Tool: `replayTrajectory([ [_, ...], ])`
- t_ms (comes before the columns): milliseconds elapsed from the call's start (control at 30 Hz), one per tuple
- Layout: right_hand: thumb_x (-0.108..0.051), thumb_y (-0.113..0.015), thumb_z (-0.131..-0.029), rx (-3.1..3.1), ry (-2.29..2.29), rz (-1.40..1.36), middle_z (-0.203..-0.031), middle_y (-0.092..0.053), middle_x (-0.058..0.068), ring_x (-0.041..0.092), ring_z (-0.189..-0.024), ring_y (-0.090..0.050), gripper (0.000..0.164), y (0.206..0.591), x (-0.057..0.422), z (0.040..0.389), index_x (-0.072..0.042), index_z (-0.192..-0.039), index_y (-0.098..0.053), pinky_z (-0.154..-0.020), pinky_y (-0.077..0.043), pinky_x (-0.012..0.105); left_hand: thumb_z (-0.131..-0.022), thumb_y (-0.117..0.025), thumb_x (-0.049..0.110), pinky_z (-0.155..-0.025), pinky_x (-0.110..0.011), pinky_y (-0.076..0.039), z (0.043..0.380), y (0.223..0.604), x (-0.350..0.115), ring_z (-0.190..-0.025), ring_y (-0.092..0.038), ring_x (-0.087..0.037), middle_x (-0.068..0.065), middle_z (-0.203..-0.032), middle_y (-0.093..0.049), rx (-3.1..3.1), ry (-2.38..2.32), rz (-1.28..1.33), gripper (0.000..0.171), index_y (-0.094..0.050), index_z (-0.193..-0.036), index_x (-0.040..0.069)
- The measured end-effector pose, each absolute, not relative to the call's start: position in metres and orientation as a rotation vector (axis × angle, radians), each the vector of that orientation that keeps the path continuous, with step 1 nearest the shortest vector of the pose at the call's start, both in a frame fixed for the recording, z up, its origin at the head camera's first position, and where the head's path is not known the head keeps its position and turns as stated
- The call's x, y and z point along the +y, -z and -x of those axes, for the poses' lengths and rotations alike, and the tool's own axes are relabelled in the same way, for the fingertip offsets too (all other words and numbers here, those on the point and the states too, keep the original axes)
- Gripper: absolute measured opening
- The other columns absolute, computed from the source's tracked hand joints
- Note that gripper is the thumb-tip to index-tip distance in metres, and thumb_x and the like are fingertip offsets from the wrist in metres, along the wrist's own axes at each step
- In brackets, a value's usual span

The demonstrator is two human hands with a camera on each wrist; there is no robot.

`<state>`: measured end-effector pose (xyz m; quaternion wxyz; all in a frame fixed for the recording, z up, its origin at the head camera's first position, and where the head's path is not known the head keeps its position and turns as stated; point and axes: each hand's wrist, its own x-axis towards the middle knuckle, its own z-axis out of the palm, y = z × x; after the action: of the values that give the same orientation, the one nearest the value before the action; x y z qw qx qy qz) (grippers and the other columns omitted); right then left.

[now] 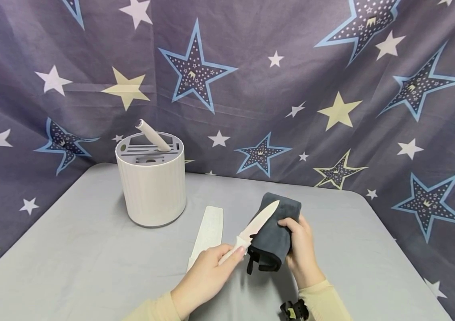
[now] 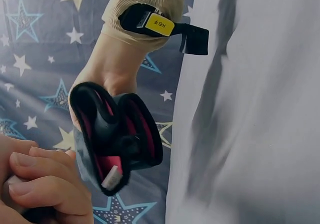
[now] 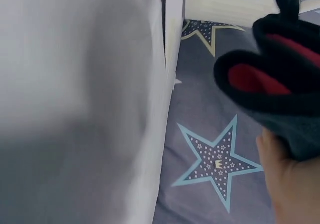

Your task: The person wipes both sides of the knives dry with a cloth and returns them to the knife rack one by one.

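My left hand [image 1: 211, 273] grips the white handle of a small knife [image 1: 260, 221]. Its pale blade, serrated along one edge, points up and to the right and overlaps a folded dark grey cloth [image 1: 277, 229] in the head view. That cloth is held by my right hand [image 1: 300, 245], thumb on its upper face. Black binding and a red inner side of the cloth show in both wrist views, and a black loop hangs from one corner. Curled fingers [image 2: 45, 179] of the left hand appear in the left wrist view, where the blade is out of sight.
At the back left stands a round white knife block [image 1: 153, 189] with a slotted grey top. One white handle [image 1: 153, 135] leans out of it. A wide white blade [image 1: 208, 227] lies on the grey-covered table [image 1: 91, 249], partly behind my left hand. A star-patterned curtain [image 1: 243, 111] hangs behind.
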<state>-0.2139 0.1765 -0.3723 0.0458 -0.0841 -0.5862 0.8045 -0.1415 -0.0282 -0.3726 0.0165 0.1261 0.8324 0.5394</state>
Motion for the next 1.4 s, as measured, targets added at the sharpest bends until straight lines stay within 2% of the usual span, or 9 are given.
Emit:
replayTrajectory([
  [167,-0.005,-0.045,-0.092,-1.757,-2.629,0.238,-0.1,-0.06,0.001,0.014,-0.08,-0.066,0.032,0.372,0.174,0.209,-0.007,-0.123,-0.044,-0.072,-0.057,0.029,-0.1,-0.052,0.047,-0.05,-0.023,-0.036,0.142,0.371,-0.027,-0.049,-0.042,-0.004,0.006,-0.054,-0.047,2.496,-1.765,-0.331,0.041,-0.07,-0.09,0.012],
  [367,-0.015,-0.042,-0.094,-1.78,-2.79,0.198,-0.099,-0.065,0.002,0.017,-0.082,-0.068,0.036,0.369,0.169,0.201,-0.005,-0.129,-0.041,-0.076,-0.057,0.032,-0.101,-0.049,0.05,-0.049,-0.022,-0.036,0.144,0.368,-0.026,-0.048,-0.039,-0.004,0.006,-0.053,-0.046,2.486,-1.762,-0.315,0.046,-0.067,-0.084,0.011],
  [500,-0.018,-0.038,-0.096,-1.809,-2.857,0.178,-0.099,-0.067,0.002,0.017,-0.086,-0.068,0.031,0.366,0.163,0.198,-0.005,-0.124,-0.046,-0.079,-0.056,0.032,-0.101,-0.049,0.051,-0.047,-0.022,-0.036,0.145,0.366,-0.026,-0.048,-0.04,-0.004,0.005,-0.053,-0.046,2.461,-1.778,-0.311,0.047,-0.067,-0.084,0.011],
  [733,-0.026,-0.031,-0.1,-1.745,-3.064,0.065,-0.096,-0.067,-0.001,0.013,-0.086,-0.066,0.028,0.361,0.158,0.192,-0.013,-0.112,-0.052,-0.081,-0.054,0.029,-0.101,-0.048,0.05,-0.045,-0.022,-0.033,0.146,0.367,-0.024,-0.046,-0.038,-0.004,0.005,-0.051,-0.045,2.433,-1.804,-0.314,0.047,-0.066,-0.083,0.009],
  [967,-0.026,-0.027,-0.1,-1.693,-3.166,0.004,-0.093,-0.069,-0.003,0.01,-0.085,-0.066,0.034,0.358,0.154,0.189,-0.014,-0.106,-0.058,-0.08,-0.054,0.026,-0.102,-0.046,0.049,-0.046,-0.022,-0.033,0.145,0.365,-0.025,-0.046,-0.037,-0.005,0.005,-0.049,-0.044,2.439,-1.801,-0.325,0.049,-0.065,-0.081,0.009],
  [1400,-0.027,-0.024,-0.1,-1.604,-3.28,0.005,-0.095,-0.069,0.001,0.014,-0.085,-0.066,0.036,0.354,0.154,0.19,-0.012,-0.112,-0.055,-0.08,-0.055,0.029,-0.103,-0.048,0.046,-0.046,-0.022,-0.032,0.147,0.367,-0.027,-0.046,-0.035,-0.003,0.005,-0.049,-0.042,2.453,-1.782,-0.358,0.048,-0.063,-0.077,0.009],
])
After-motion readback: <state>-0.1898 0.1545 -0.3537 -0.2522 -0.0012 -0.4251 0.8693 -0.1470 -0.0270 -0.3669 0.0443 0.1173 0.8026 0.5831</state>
